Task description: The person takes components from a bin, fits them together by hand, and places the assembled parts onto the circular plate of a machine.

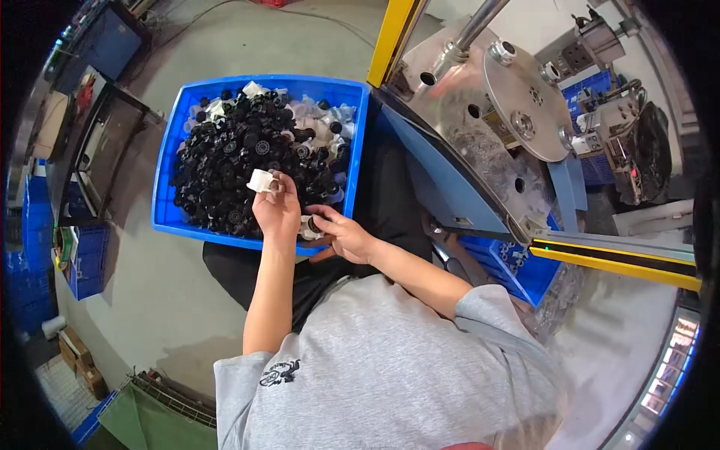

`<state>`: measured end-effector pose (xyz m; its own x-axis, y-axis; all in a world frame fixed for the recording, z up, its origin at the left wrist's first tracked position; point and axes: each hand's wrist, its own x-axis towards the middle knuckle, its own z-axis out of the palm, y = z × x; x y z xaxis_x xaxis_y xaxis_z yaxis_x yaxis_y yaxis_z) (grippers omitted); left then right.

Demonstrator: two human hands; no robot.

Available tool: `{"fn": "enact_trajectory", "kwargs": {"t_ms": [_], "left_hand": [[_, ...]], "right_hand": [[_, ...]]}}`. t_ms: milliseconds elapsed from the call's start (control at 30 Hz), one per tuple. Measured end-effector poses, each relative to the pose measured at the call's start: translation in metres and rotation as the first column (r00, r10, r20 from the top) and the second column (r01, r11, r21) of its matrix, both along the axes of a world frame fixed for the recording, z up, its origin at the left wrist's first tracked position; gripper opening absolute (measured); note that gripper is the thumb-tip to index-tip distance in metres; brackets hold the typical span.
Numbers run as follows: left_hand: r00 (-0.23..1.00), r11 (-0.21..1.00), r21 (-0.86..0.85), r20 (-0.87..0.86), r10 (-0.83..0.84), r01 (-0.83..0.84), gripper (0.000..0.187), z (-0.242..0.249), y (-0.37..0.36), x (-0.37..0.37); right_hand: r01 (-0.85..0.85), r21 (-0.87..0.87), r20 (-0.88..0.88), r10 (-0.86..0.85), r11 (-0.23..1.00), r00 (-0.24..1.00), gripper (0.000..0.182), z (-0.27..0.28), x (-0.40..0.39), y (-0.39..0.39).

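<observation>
Above the near part of a blue bin (166,176), my left hand (279,208) is closed on a small white plastic fitting (261,181), held up at the fingertips. Lower and to the right, by the bin's front rim, my right hand (343,235) grips another small part (310,227), whitish with a dark ring; my fingers cover some of it. A heap of black round plastic parts (232,150) fills most of the bin. White and translucent parts (319,116) lie along its back and right side.
To the right stands a machine with a round metal turntable (526,97), behind a yellow frame post (391,41) and a yellow-edged bar (615,267). A second blue bin (517,274) with small parts sits beneath it. Blue crates (86,259) stand at the left.
</observation>
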<state>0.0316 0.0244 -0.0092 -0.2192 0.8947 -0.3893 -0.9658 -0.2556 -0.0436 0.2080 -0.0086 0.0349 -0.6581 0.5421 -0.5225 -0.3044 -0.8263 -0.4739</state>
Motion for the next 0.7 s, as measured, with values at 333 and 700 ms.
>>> {"fn": "enact_trajectory", "kwargs": {"t_ms": [333, 700], "left_hand": [[0.964, 0.972, 0.154, -0.224, -0.142, 0.179, 0.046, 0.008, -0.037, -0.026], [0.967, 0.96, 0.158, -0.146, -0.21, 0.233, 0.039, -0.014, -0.056, -0.053]], "right_hand": [[0.041, 0.805, 0.28, -0.44, 0.592, 0.853, 0.019, 0.02, 0.108, 0.041], [-0.136, 0.723, 0.691, -0.712, 0.678, 0.126, 0.036, 0.156, 0.323, 0.154]]}}
